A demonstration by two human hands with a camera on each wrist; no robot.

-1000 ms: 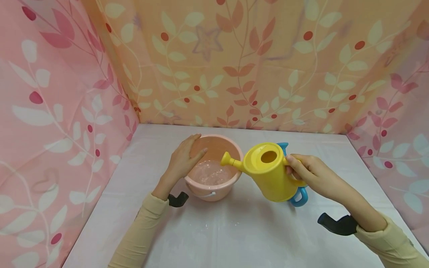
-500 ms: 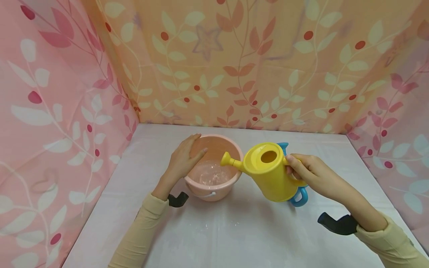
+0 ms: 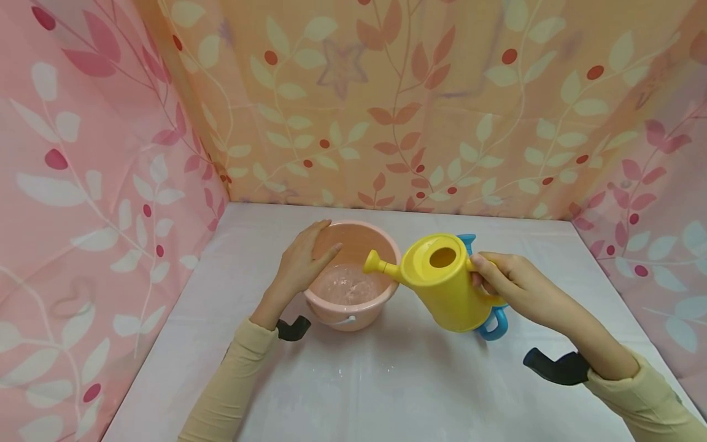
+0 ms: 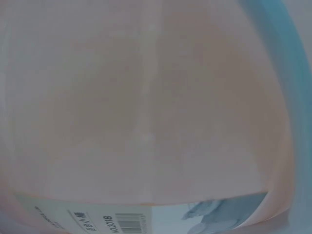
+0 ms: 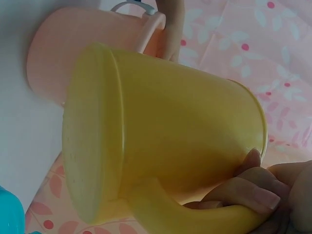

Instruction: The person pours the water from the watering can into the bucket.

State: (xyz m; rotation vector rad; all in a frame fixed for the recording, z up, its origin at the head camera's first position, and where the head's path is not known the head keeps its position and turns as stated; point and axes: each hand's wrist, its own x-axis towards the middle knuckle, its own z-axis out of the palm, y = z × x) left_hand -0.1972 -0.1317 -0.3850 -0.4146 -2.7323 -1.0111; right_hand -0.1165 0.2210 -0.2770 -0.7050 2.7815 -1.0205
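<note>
Floral cloth (image 3: 386, 92) is hung behind the desk (image 3: 420, 393); the yellow watering can (image 3: 450, 301) is tilted, spout (image 3: 382, 266) over the pink bucket (image 3: 359, 245), handle (image 5: 204, 218) gripped by the right hand (image 3: 513, 282); the rim is touched by the left hand (image 3: 302, 258), fingers apart; spills are probably best avoided by gentle tipping.

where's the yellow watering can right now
In the head view, the yellow watering can is in the right grip, just right of the pink bucket, its spout reaching over it.

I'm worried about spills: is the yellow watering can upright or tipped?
Tipped: in the head view, the yellow watering can leans toward the pink bucket, its spout reaching over it.
</note>
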